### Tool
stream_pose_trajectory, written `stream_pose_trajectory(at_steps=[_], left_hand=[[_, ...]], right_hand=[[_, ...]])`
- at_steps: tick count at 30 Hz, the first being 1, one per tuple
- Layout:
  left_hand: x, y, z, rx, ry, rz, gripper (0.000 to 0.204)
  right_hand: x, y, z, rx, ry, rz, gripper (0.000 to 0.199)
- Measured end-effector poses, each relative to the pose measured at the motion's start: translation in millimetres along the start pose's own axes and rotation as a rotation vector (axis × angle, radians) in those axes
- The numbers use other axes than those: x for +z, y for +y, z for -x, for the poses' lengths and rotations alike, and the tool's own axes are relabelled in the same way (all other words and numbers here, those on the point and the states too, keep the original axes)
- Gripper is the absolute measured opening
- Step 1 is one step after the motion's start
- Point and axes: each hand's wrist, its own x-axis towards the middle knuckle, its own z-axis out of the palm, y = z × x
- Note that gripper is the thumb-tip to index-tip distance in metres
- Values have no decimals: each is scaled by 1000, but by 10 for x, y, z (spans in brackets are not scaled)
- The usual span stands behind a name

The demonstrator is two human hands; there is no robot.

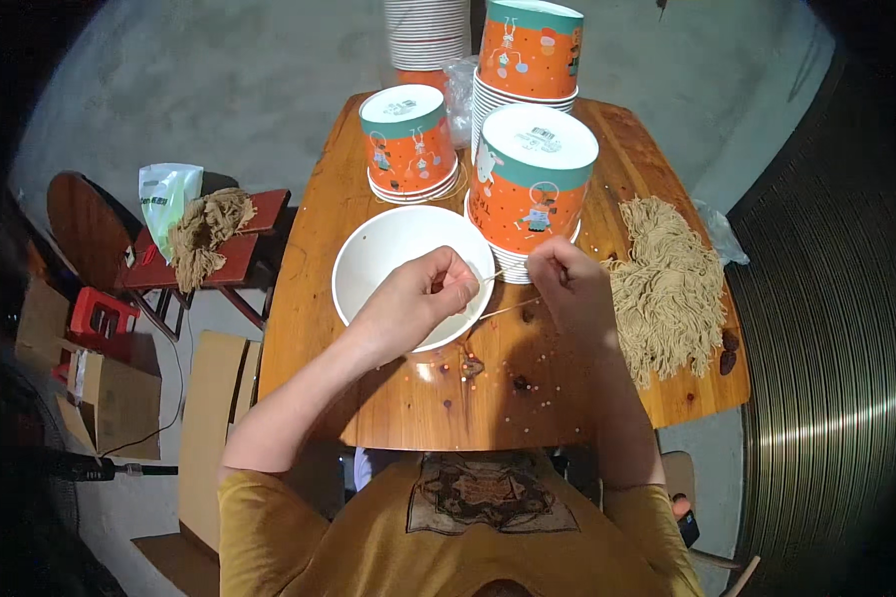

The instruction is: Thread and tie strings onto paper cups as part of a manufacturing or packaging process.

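Note:
Over the white bowl (373, 249), my left hand (413, 303) is closed in a pinch on a thin tan string (508, 310). My right hand (572, 289) is level with it, to the right of the bowl, fingers curled and pinched together. Stretches of string show in the gap between the two hands. Whether the right fingertips grip the same strand is too small to make out. A thick bundle of tan strings (667, 294) lies on the table just right of my right forearm. Small pale beads or bits (538, 388) are scattered on the wood below my hands.
Upside-down orange paper buckets (533, 189) stand stacked behind the bowl, with a smaller stack (408, 149) at left. The wooden table (418, 418) ends close to my body. Left of it, a red bench (254, 229) carries more tan strings (209, 229) and a plastic bag (169, 199).

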Motion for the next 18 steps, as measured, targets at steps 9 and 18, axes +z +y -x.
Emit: stream_pose_trajectory(at_steps=[9,18], left_hand=[[12,46,12,6,17,12,18],[11,106,55,10,13,104,17]], right_hand=[[-24,12,-34,-156,24,66,22],[24,-49,-11,-320,-193,140,19]])
